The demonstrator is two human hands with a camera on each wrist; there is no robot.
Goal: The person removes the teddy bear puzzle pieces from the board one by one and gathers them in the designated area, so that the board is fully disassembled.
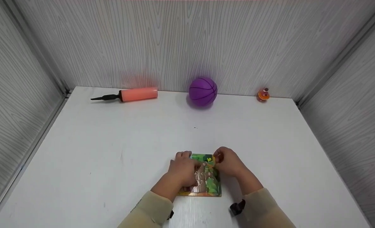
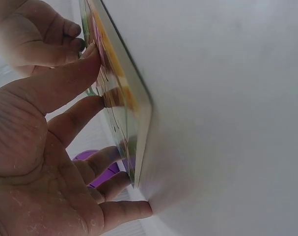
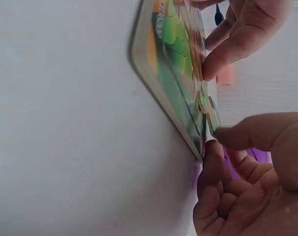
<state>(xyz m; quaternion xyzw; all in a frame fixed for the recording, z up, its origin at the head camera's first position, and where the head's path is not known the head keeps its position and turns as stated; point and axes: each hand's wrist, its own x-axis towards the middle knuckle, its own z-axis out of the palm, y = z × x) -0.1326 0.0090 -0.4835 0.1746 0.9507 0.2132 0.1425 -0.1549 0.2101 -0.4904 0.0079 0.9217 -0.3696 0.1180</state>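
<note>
A colourful jigsaw puzzle board (image 1: 210, 182) lies flat near the front of the white table (image 1: 111, 142). My left hand (image 1: 183, 169) rests on its left half; the thumb and straight fingers (image 2: 85, 110) press on the pieces of the puzzle board (image 2: 139, 113). At the board's far right corner my right hand (image 1: 227, 161) is curled. In the right wrist view, its thumb and forefinger (image 3: 212, 157) pinch a green puzzle piece (image 3: 211, 115) slightly raised from the puzzle board (image 3: 168, 78). The left hand's fingertips (image 3: 212, 64) push down just beside that piece.
Along the back wall lie an orange hand pump (image 1: 133, 94) with a black nozzle, a purple ball (image 1: 203, 91) and a small orange toy (image 1: 263, 94). Grey panel walls close in the table on the left, right and back.
</note>
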